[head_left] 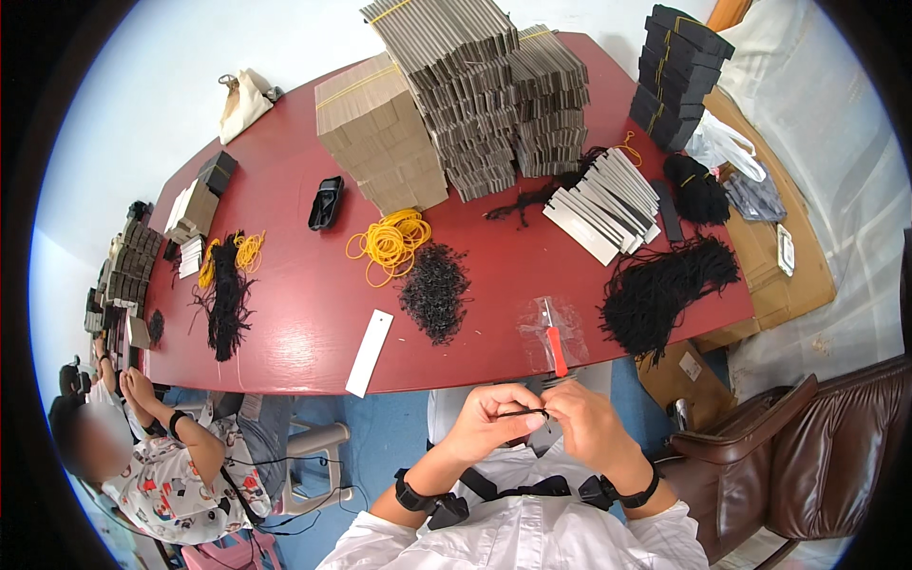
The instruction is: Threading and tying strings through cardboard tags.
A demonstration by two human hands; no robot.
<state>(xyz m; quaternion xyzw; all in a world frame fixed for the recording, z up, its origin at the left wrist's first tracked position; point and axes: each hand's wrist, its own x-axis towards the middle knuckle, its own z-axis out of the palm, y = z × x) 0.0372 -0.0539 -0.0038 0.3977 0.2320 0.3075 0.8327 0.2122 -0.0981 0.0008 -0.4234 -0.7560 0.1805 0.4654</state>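
Just off the table's near edge, over my lap, my two hands meet. My left hand [494, 423] pinches a thin black cord [520, 412] between thumb and fingers. My right hand [584, 423] is closed at the cord's other end, its fingertips touching those of the left. A small dark grey flat piece [541, 441] shows below the fingers; whether it hangs from the cord I cannot tell. Past my hands, a red-handled tool [556, 351] lies on clear plastic film at the table edge. Nearby are a white strip [370, 353] and a pile of small black pieces [434, 294].
The red table [294, 313] bears tall cardboard stacks [475, 104], yellow bands [391, 245], fanned white strips [603, 209] and black cord bundles [665, 294]. Black stacks [670, 81] stand far right. A brown chair [826, 456] is at my right; a person [180, 465] sits left.
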